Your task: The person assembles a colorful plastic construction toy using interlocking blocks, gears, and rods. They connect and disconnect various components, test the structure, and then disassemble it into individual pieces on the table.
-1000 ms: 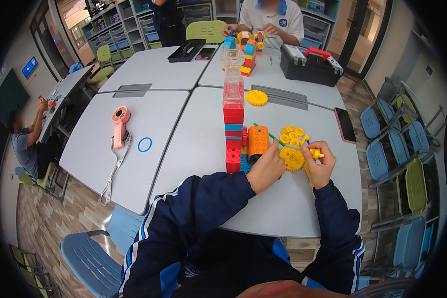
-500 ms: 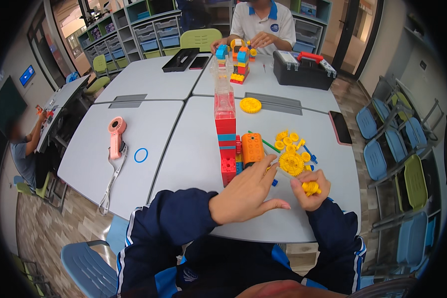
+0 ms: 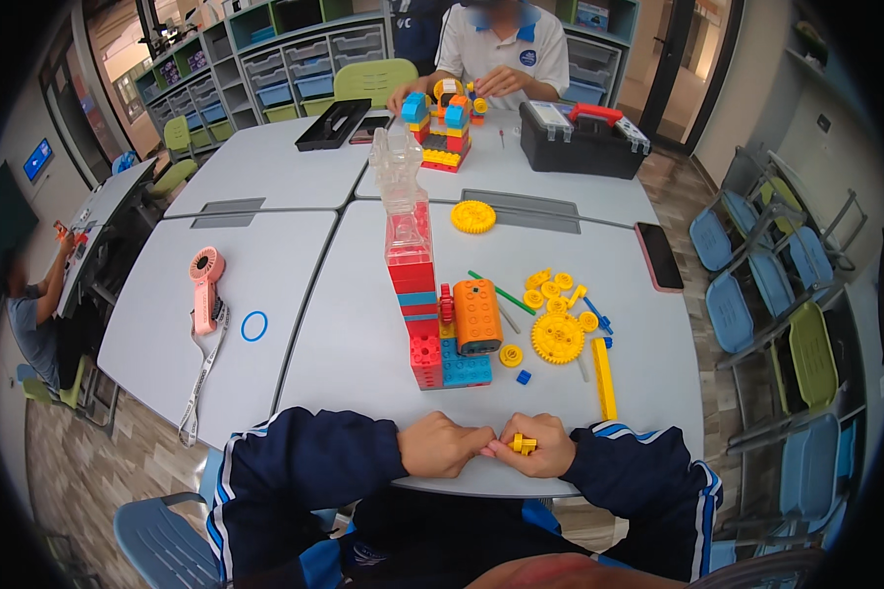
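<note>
Both my hands meet at the table's near edge. My right hand [image 3: 545, 444] is closed round a small yellow toothed piece [image 3: 524, 446], which pokes out between the fingers. Against its fingertips presses my left hand [image 3: 444, 445], its fingers pinched together; whatever they grip is hidden. Beyond them stands a tall block tower [image 3: 420, 324], red and blue below and clear on top. An orange block-shaped unit [image 3: 477, 316] is joined to its right side above blue blocks [image 3: 467, 369]. A small yellow wheel [image 3: 511, 355] and a blue connector [image 3: 524, 377] lie nearby.
Right of the tower lie a large yellow gear [image 3: 558, 339], several small yellow wheels, a yellow beam [image 3: 604, 379] and a green rod [image 3: 501, 293]. A phone [image 3: 658, 257], black toolbox [image 3: 581, 142] and pink fan [image 3: 204, 290] surround the workspace. Another person [image 3: 501, 59] handles blocks opposite.
My left hand has drawn back from beside the orange unit and its spread fingers have closed. My right hand has moved left and nearer me with the yellow piece. The yellow beam now shows.
</note>
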`<state>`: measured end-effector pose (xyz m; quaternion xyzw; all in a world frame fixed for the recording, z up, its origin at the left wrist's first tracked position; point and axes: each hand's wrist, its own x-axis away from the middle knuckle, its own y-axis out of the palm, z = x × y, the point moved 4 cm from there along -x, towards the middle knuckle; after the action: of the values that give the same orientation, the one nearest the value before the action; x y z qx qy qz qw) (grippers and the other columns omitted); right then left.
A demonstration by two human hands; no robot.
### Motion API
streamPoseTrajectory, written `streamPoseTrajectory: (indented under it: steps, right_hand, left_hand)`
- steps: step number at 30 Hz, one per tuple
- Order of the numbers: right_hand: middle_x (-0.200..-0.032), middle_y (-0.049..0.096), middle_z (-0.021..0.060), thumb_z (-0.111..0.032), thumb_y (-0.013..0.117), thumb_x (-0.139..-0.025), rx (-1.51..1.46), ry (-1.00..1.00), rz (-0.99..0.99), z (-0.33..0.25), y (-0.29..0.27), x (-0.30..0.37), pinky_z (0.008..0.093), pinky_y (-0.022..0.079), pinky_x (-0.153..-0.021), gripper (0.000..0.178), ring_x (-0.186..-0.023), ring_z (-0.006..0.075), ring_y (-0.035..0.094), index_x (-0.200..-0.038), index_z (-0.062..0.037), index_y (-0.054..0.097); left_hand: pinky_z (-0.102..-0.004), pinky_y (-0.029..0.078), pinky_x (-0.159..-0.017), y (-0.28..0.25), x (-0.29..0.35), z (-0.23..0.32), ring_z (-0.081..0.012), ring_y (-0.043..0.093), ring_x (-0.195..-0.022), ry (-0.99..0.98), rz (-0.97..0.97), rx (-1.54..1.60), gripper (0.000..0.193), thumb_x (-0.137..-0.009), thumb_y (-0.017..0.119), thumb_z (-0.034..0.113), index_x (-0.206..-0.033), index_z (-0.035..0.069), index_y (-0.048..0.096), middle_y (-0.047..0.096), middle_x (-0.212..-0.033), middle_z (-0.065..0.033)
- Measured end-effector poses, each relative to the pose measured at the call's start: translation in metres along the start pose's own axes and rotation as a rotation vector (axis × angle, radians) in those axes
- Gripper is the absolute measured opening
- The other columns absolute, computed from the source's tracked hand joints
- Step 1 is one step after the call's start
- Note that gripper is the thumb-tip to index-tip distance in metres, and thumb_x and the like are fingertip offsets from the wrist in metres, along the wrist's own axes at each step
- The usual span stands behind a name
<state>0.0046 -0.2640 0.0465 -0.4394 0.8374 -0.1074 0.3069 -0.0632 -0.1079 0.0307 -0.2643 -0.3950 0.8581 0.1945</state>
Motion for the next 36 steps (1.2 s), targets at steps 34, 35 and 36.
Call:
streamPoseTrajectory:
  steps: [34,35,36]
  right_hand:
    - [-0.11,0.061,0.0156,-0.013,0.081,-0.072,0.565,-0.007,0.201,0.03,-0.047,-0.001,0.0408,0.048,-0.087,0.036,-0.102,0.0346,0.057,-0.103,-0.0009,0.066]
    - [-0.11,0.061,0.0156,-0.013,0.08,-0.073,0.594,-0.025,0.203,0.03,-0.045,-0.002,0.0409,0.048,-0.087,0.036,-0.102,0.0347,0.057,-0.103,-0.0009,0.066]
    - [-0.11,0.061,0.0155,-0.012,0.08,-0.073,0.63,-0.039,0.205,0.029,-0.046,-0.002,0.041,0.048,-0.087,0.035,-0.102,0.0349,0.057,-0.103,-0.0009,0.066]
  left_hand:
    - [-0.0299,0.055,-0.064,-0.005,-0.019,-0.015,-0.0201,0.067,-0.079,-0.091,0.356,-0.405,0.032,-0.077,0.07,0.005,-0.109,0.008,0.069,0.066,-0.097,-0.0046]
    - [-0.0301,0.054,-0.065,-0.005,-0.019,-0.015,-0.0196,0.066,-0.081,-0.084,0.344,-0.431,0.032,-0.077,0.069,0.005,-0.109,0.007,0.068,0.065,-0.098,-0.0044]
    - [-0.0302,0.054,-0.066,-0.004,-0.022,-0.014,-0.019,0.065,-0.083,-0.071,0.336,-0.451,0.033,-0.076,0.067,0.005,-0.109,0.007,0.067,0.064,-0.1,-0.0042]
